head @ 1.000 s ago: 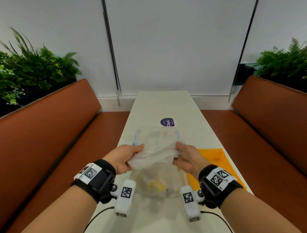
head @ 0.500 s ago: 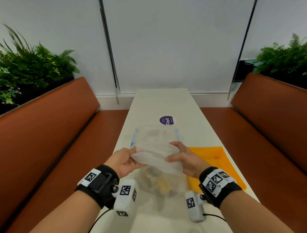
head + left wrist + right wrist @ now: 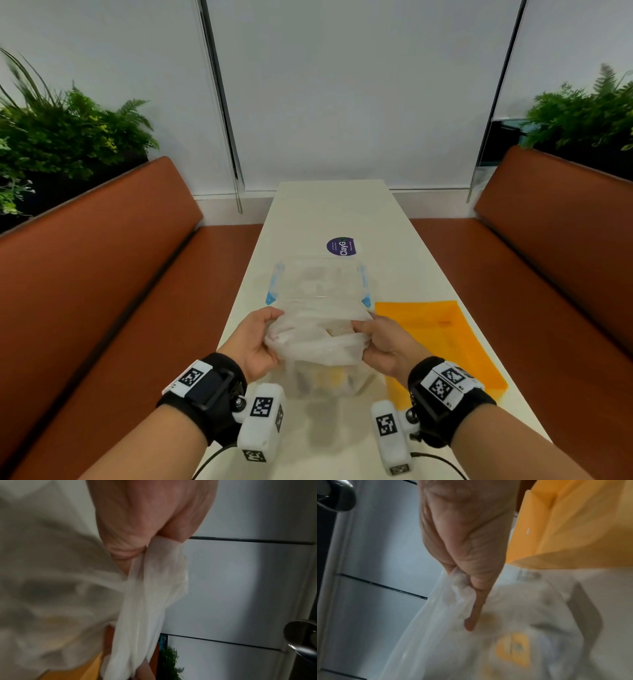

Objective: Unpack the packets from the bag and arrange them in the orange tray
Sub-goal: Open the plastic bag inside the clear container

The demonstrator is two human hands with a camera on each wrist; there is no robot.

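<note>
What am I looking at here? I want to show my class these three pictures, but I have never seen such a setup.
A person wears three cameras: one on the head, one on each wrist. The head view looks down a long white table. The left hand and right hand each grip a side of a thin white plastic bag, pulling its mouth open. Yellow packets show dimly through it. An orange tray lies to the right, a clear lidded box beyond. The wrist views show the fingers pinching the bag close up.
</note>
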